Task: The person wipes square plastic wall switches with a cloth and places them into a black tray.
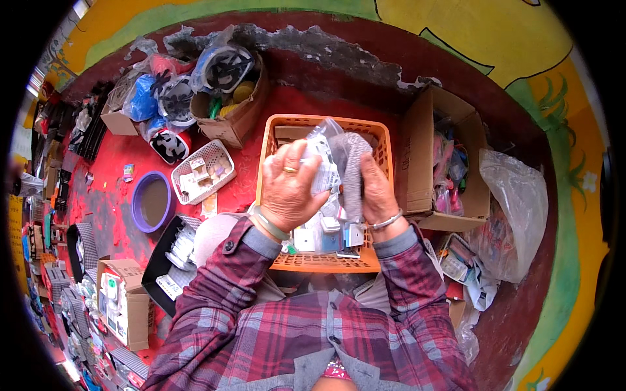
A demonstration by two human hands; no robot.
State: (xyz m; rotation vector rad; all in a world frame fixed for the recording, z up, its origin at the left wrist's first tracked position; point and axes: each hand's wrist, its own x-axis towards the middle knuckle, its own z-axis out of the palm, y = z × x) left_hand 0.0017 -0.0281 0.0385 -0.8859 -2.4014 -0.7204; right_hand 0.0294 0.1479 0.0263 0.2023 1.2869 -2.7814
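Note:
My left hand [290,186], a ring on one finger, is closed around a clear plastic packet [321,163] with white printed contents. My right hand [378,192] grips a grey cloth [353,173] that is folded over and touches the packet. Both hands are above an orange plastic basket [326,262] in front of me. Inside the basket, below the hands, lie several small white and pale blue boxes [331,238] and some clear wrapping. The fingertips of the left hand are partly hidden by the packet.
Right of the basket stands an open cardboard box [417,163] of pink packaged items, with a large clear plastic bag [515,208] beside it. To the left are a purple basin [135,204], a white basket [186,195], a black tray [156,266] and boxes of bagged helmets [225,68].

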